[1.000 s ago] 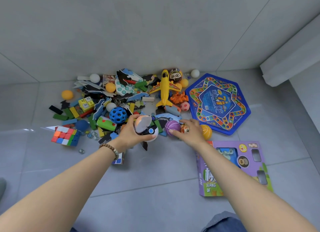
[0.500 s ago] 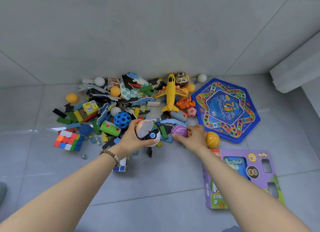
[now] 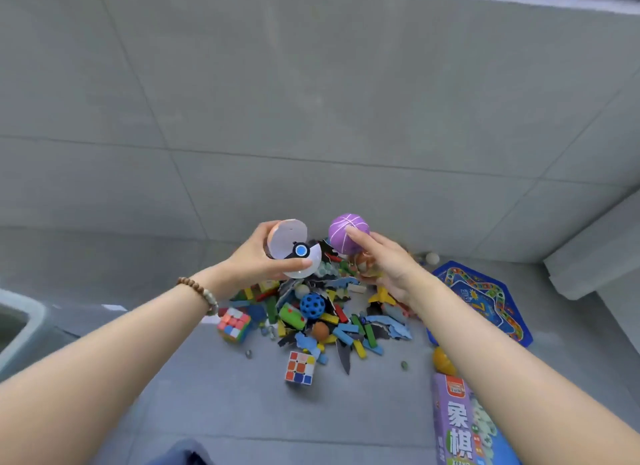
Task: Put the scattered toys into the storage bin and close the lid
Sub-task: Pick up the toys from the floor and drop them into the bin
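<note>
Head camera looks down over two bare forearms reaching out above a heap of toys on a grey tiled floor (image 3: 214,412). The left hand (image 3: 256,262), with a brown beaded bracelet (image 3: 201,291) on its wrist, has its fingers and thumb curled round a white capsule ball with a black band and a blue round button (image 3: 292,253). The ball sits at the fingertips, button facing the camera, its orange-edged upper half tipped back. The right hand (image 3: 391,270) grips a purple rubber ball with pale seam lines (image 3: 346,237) between its fingertips, at the far end of the hand. A small orange toy (image 3: 365,265) is tucked against its palm, too blurred to identify. The two balls are near each other but apart, both held off the floor over the far side of the heap.

The pale grey plastic storage bin (image 3: 26,322) shows only as a rim at the left edge, well apart from both hands. Its lid is not visible.

Below the hands lies the toy pile (image 3: 339,329) of coloured blocks and torn foam pieces, with a blue perforated ball (image 3: 312,305) in it. A pastel puzzle cube (image 3: 234,324) sits at its left and a white-faced puzzle cube (image 3: 300,367) on its near side. To the right are a blue hexagonal game board (image 3: 485,301), an orange ball (image 3: 442,360) and a purple cardboard game box (image 3: 457,426).
</note>
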Demonstrator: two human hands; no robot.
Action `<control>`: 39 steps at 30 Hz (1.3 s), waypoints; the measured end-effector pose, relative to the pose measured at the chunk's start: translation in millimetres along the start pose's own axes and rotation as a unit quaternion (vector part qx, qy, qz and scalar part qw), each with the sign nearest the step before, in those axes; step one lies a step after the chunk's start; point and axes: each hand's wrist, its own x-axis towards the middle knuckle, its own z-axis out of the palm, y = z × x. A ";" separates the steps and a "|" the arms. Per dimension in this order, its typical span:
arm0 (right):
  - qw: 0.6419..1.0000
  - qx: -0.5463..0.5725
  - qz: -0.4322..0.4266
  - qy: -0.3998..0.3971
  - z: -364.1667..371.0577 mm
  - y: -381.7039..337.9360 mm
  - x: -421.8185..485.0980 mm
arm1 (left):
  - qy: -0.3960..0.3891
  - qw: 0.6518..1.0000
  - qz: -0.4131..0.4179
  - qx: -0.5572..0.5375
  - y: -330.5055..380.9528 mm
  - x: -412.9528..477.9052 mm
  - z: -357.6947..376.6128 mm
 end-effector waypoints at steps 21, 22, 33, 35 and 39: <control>0.909 -0.219 0.028 -0.354 502.3 -50.4 -105.1 | 0.312 0.940 -0.058 -0.123 -136.4 -336.6 -346.3; 0.902 -0.244 0.041 -0.354 514.4 -41.6 -103.4 | 0.321 0.936 -0.070 -0.130 -151.4 -341.0 -349.5; 0.878 -0.377 0.008 -0.295 536.4 20.2 -47.3 | 0.275 0.931 -0.204 -0.130 -256.7 -303.4 -341.9; 0.871 -0.401 -0.041 -0.281 530.5 21.7 -39.2 | 0.272 0.929 -0.241 -0.072 -265.6 -302.5 -342.4; 0.853 -0.428 -0.125 -0.272 513.6 7.7 -35.6 | 0.306 0.927 -0.219 0.000 -254.4 -303.3 -344.0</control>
